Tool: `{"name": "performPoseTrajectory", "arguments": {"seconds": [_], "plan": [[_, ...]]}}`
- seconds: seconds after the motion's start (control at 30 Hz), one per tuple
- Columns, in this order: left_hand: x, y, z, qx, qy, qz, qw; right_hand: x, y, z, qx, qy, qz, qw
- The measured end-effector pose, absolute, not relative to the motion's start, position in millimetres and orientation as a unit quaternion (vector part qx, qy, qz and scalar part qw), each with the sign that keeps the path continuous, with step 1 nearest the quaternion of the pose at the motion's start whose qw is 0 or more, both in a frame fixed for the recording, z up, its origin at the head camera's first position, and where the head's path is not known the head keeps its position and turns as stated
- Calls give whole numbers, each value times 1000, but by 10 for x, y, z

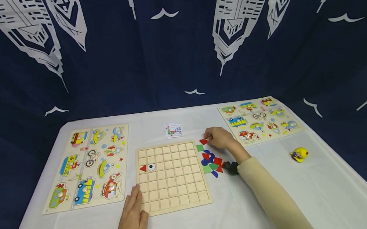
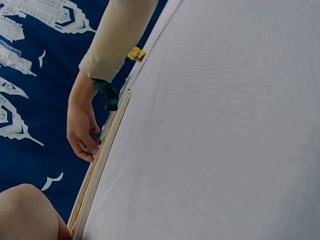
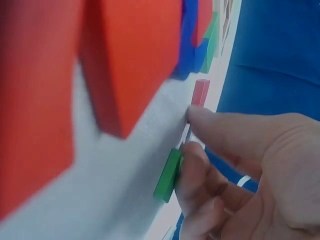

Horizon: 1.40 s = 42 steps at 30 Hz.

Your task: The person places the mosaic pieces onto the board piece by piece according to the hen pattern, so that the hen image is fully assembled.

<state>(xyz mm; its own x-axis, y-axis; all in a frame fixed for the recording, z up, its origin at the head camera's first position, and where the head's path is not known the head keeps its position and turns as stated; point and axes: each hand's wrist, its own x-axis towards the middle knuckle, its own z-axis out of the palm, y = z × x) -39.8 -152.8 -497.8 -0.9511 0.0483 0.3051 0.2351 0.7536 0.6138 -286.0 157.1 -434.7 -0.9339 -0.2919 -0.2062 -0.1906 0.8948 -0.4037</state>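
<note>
A square wooden grid board carries a red triangle and a white disc with a black dot near its left edge. My left hand rests at the board's lower left corner, fingers extended along the side. Beyond the board's upper right, my right hand reaches down with thumb and index finger close together. A red piece is right by the thumb, and a green block lies beside the index finger. I cannot tell whether the fingertips pinch a piece.
Loose red, blue and green pieces lie right of the board. A small pattern card is behind it. Picture puzzle boards stand left and back right. A yellow toy figure sits at the right.
</note>
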Motion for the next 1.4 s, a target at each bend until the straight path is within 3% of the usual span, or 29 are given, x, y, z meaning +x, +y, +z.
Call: {"name": "performPoseTrajectory", "arguments": {"seconds": [0.27,0.93,1.2,1.4], "plan": [[-398,-1527,-4968,-73,-927,-347,125,-2846,1526,-4342,-97,962,-215,137],[-392,-1533,-4950,-72,-928,-338,138,-2936,1446,-4299,-148,970,-170,96],[-395,-1546,-4945,-70,-928,-340,133,-2730,817,-4075,-244,953,-174,36],[-401,-1524,-4949,-72,-927,-339,142,-2577,284,-4110,-314,927,-194,63]]}}
